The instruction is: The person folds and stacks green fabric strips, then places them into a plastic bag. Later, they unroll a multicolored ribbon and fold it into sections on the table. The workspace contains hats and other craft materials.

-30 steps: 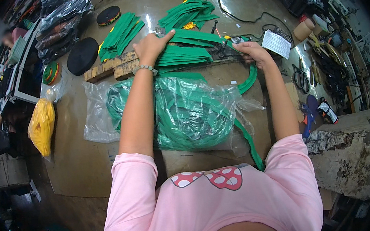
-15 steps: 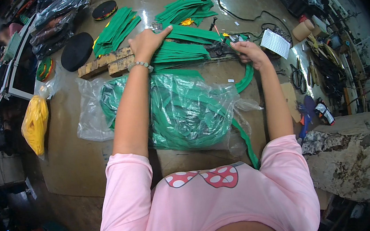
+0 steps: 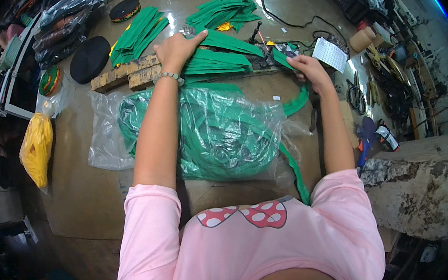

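Green strips (image 3: 216, 62) before you, pink shirt (image 3: 278, 259) on you
Your shirt bears a red bow print (image 3: 264, 215) with white dots; the bundle (image 3: 224, 145) in your clear bag (image 3: 107, 135) is green, the bag on your left (image 3: 37, 150) yellow, the large disc (image 3: 89, 59) plain black, the small roll (image 3: 49, 81) banded green, yellow and red, the sheet (image 3: 330, 54) white with a fine grid.

Moderate light covers the table (image 3: 93, 206), with white glare on its far surface and right side and small glints across the clear plastic bag (image 3: 224, 140). A bluish light strip (image 3: 439, 7) glows at far right. The near-left floor (image 3: 79, 256) is dim. Fisheye distortion bows outer edges; the corners go black. The green fabric strips (image 3: 216, 62) look fairly sharp.
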{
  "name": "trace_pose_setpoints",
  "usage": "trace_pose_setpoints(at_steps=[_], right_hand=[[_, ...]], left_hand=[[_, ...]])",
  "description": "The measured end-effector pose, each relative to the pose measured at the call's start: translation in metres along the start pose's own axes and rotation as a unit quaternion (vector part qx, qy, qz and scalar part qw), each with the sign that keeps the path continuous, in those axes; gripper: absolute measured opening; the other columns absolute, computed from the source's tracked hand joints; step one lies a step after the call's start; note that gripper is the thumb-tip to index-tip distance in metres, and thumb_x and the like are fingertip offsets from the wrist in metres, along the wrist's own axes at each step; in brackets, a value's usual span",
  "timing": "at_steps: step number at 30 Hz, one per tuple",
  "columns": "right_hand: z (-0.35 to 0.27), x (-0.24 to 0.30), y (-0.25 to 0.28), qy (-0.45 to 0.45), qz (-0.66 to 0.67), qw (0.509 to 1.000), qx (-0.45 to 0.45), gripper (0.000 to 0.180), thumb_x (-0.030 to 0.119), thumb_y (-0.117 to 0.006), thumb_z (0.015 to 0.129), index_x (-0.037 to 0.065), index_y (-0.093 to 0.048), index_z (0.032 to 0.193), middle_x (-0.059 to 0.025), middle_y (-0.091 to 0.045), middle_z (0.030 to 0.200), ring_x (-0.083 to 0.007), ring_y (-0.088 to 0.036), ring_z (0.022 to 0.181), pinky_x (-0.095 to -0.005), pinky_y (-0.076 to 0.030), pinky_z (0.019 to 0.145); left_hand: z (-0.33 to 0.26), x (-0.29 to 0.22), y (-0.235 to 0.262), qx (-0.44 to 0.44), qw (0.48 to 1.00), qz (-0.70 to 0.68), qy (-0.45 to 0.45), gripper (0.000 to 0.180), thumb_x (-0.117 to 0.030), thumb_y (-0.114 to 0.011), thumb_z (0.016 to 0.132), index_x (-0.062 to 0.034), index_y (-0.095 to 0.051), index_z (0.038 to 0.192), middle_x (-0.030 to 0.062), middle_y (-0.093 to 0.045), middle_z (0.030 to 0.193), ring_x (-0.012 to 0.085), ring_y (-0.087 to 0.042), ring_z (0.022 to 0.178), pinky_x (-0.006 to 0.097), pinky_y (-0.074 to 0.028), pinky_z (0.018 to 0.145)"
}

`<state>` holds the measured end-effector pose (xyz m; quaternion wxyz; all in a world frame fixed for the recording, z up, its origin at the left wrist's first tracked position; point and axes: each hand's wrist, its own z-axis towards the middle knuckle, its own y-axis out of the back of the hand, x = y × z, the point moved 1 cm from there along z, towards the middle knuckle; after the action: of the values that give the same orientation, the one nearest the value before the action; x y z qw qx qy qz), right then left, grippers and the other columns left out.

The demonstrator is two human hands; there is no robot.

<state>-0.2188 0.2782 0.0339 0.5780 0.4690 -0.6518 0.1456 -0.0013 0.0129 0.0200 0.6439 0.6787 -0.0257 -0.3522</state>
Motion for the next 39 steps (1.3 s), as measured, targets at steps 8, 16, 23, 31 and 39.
trace_pose_setpoints(at_steps=[8, 16, 23, 31, 39], right_hand=[[-0.135, 0.120, 0.019, 0.366, 0.305, 0.853, 0.213, 0.019, 0.020, -0.060, 0.085, 0.007, -0.049, 0.079, -0.0019, -0.049, 0.065, -0.0018, -0.033, 0.030, -0.0133, -0.018, 0.025], [0.072, 0.101, -0.151, 0.219, -0.212, 0.947, -0.100, 0.035, 0.035, -0.070, 0.076, 0.001, -0.066, 0.081, -0.0053, -0.062, 0.065, -0.0133, -0.055, 0.057, -0.0297, -0.045, 0.055], [0.101, 0.084, -0.154, 0.220, -0.266, 0.936, -0.069, 0.036, 0.034, -0.071, 0.070, 0.001, -0.066, 0.081, -0.0198, -0.066, 0.082, -0.0316, -0.065, 0.077, -0.0373, -0.051, 0.072], [-0.013, 0.085, -0.093, 0.052, 0.205, 0.957, 0.196, 0.034, 0.026, -0.058, 0.089, -0.005, -0.058, 0.102, -0.0069, -0.063, 0.078, -0.0113, -0.062, 0.064, -0.0193, -0.049, 0.053], [-0.089, 0.060, -0.051, 0.048, 0.115, 0.985, 0.117, 0.024, 0.027, -0.057, 0.090, 0.004, -0.059, 0.085, -0.0021, -0.062, 0.074, -0.0073, -0.058, 0.060, -0.0196, -0.048, 0.056]], left_hand=[[0.014, 0.020, -0.004, 0.096, 0.988, -0.101, -0.061, 0.060, -0.063, -0.059, 0.069, -0.0100, -0.067, 0.096, 0.0115, -0.068, 0.091, 0.0277, -0.062, 0.091, 0.044, -0.030, 0.087], [0.011, 0.023, 0.000, 0.074, 0.994, -0.067, -0.043, 0.060, -0.062, -0.052, 0.073, -0.0092, -0.067, 0.097, 0.0147, -0.067, 0.096, 0.0301, -0.061, 0.095, 0.041, -0.032, 0.091], [0.000, -0.003, 0.006, 0.056, 0.998, -0.017, 0.019, 0.081, -0.075, -0.044, 0.071, -0.0058, -0.064, 0.107, 0.0185, -0.065, 0.102, 0.0314, -0.060, 0.101, 0.044, -0.031, 0.094], [0.000, -0.005, 0.008, 0.072, 0.997, -0.016, 0.026, 0.090, -0.077, -0.047, 0.068, -0.0024, -0.059, 0.116, 0.0168, -0.064, 0.107, 0.0304, -0.059, 0.105, 0.048, -0.028, 0.097], [0.005, 0.002, -0.003, 0.011, 1.000, -0.026, 0.002, 0.079, -0.075, -0.050, 0.067, -0.0034, -0.067, 0.095, 0.0172, -0.067, 0.095, 0.0330, -0.063, 0.091, 0.050, -0.029, 0.092]])
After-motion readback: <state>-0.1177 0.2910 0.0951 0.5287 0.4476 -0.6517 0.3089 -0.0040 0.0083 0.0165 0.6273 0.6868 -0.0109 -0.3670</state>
